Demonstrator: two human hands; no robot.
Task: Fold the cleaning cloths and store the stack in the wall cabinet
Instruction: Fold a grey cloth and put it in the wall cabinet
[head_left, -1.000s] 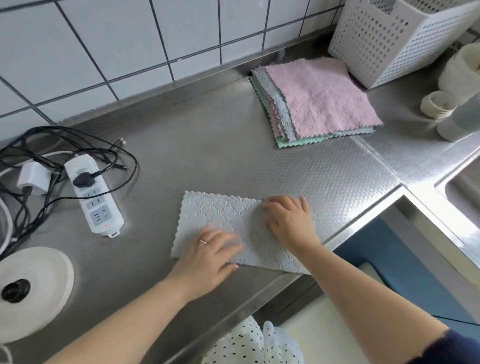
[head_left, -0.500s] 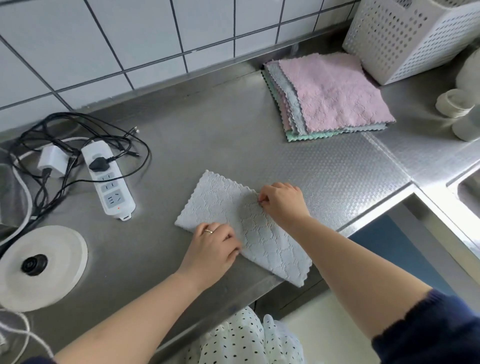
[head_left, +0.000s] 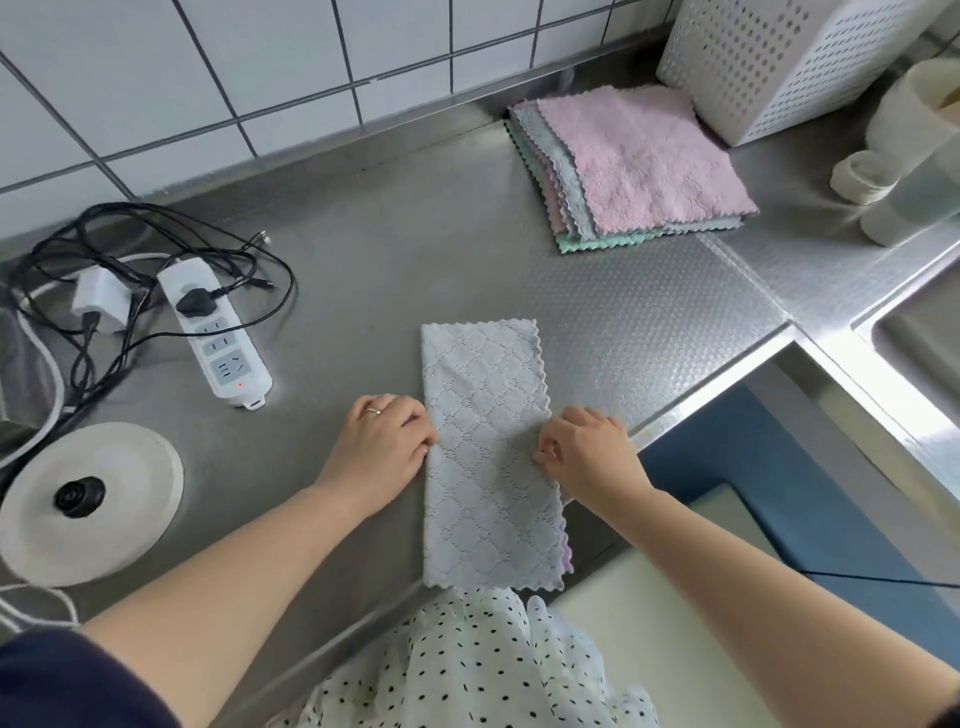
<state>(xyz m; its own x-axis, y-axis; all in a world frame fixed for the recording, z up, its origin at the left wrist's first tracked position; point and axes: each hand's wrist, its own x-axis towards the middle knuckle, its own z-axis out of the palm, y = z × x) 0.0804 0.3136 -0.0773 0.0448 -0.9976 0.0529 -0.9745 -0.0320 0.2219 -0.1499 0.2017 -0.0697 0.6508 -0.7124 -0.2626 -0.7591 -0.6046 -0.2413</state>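
Head view: a half-folded cloth (head_left: 485, 457) at the counter's (head_left: 363, 270) near edge was pinched at mid-length by left hand (head_left: 384, 449) and right hand (head_left: 584, 454), its second fold judged next.

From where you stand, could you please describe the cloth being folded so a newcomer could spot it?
On the steel counter, near its front edge, lies the pale grey quilted cloth, folded into a long strip. The left hand and right hand pinch its sides; unlike the cloth stack by the wall, it lies alone.
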